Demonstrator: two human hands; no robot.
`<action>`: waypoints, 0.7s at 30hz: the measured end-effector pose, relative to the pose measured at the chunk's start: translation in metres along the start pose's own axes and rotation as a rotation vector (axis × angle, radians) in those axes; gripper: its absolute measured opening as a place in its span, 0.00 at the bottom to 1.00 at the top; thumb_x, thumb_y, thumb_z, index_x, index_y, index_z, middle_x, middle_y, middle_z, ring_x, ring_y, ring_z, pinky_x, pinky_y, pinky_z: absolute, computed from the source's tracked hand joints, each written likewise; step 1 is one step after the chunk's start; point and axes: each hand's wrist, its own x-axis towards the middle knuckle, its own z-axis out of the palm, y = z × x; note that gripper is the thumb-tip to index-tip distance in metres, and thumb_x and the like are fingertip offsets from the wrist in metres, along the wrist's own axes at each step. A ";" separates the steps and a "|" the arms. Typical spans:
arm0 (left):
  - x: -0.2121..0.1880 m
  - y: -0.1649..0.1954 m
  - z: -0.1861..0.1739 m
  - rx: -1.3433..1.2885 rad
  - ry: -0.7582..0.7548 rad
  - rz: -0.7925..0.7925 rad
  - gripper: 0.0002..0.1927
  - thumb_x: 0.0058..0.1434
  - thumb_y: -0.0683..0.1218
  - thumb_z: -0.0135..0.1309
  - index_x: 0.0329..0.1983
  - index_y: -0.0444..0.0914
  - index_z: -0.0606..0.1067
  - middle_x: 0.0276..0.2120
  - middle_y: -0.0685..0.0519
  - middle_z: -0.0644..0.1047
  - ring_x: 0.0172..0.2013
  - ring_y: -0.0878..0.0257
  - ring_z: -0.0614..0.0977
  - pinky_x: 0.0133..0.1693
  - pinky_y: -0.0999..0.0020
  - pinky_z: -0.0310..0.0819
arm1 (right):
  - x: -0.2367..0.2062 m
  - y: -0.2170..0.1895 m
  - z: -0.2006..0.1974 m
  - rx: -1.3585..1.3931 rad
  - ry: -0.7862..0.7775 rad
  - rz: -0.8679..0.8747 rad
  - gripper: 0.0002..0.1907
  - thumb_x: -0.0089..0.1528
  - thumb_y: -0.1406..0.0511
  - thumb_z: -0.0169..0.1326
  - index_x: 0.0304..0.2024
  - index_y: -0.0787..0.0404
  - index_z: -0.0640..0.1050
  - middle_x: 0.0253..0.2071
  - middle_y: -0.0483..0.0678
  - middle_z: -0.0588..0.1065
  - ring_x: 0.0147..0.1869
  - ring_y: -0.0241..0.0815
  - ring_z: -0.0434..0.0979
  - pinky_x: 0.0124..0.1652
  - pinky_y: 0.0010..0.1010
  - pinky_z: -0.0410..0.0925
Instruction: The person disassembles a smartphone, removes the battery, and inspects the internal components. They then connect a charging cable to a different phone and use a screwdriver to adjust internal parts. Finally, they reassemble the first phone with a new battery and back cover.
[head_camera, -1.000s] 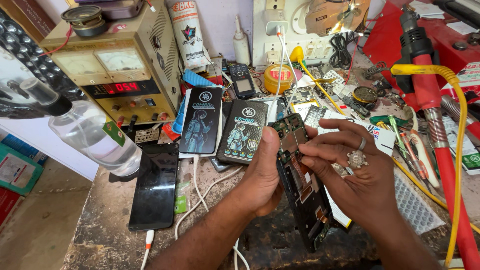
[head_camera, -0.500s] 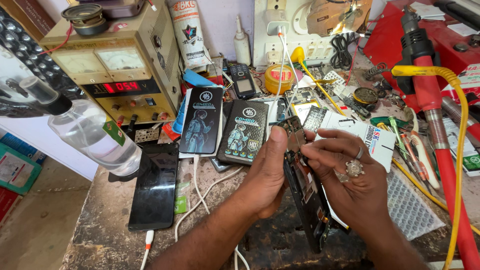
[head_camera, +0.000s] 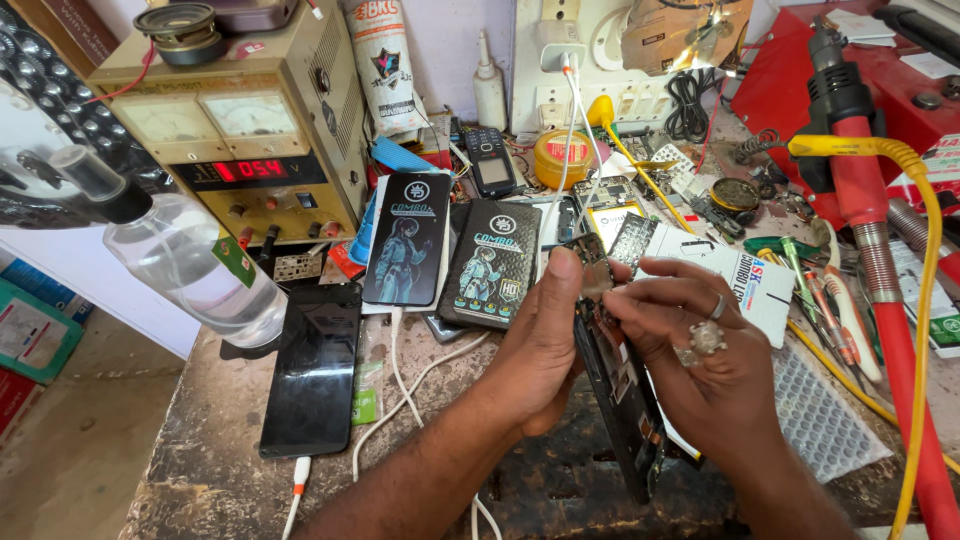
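Observation:
An opened black phone (head_camera: 622, 390) with its back off and circuit board showing stands on edge over the workbench. My left hand (head_camera: 540, 350) grips its left side, thumb up near the top. My right hand (head_camera: 690, 360), wearing rings, is closed over its right side, with the fingertips pinching at a small part near the phone's top end. What the fingertips hold is too small to tell.
A black phone (head_camera: 315, 370) lies plugged into a white cable at the left. Two dark printed packets (head_camera: 410, 240) lean behind. A power supply box (head_camera: 240, 130), clear bottle (head_camera: 190, 260), red hot-air tool (head_camera: 860, 170) with yellow hose, bubble wrap (head_camera: 825, 420) and scattered tools surround the hands.
The phone has turned from lying flatter to standing more on edge. My right fingers have shifted up toward its top end.

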 end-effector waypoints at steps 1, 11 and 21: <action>0.000 0.000 0.001 0.016 -0.010 0.029 0.42 0.64 0.75 0.41 0.61 0.35 0.69 0.48 0.49 0.76 0.49 0.63 0.78 0.51 0.64 0.75 | 0.001 0.000 -0.001 -0.027 -0.016 -0.008 0.15 0.62 0.74 0.60 0.49 0.55 0.82 0.51 0.43 0.79 0.69 0.46 0.73 0.62 0.36 0.70; 0.000 0.002 0.000 0.024 -0.099 0.091 0.40 0.69 0.73 0.41 0.62 0.33 0.67 0.51 0.43 0.76 0.52 0.57 0.79 0.56 0.57 0.76 | 0.008 -0.007 -0.008 -0.321 -0.066 -0.198 0.20 0.58 0.75 0.59 0.49 0.50 0.83 0.57 0.42 0.74 0.75 0.50 0.59 0.65 0.50 0.61; -0.001 0.007 -0.008 -0.115 -0.226 -0.038 0.52 0.56 0.82 0.39 0.67 0.39 0.65 0.54 0.49 0.75 0.54 0.58 0.78 0.54 0.53 0.77 | 0.012 -0.010 -0.022 -0.020 -0.082 0.012 0.21 0.61 0.76 0.55 0.53 0.52 0.82 0.54 0.40 0.77 0.76 0.48 0.65 0.68 0.39 0.68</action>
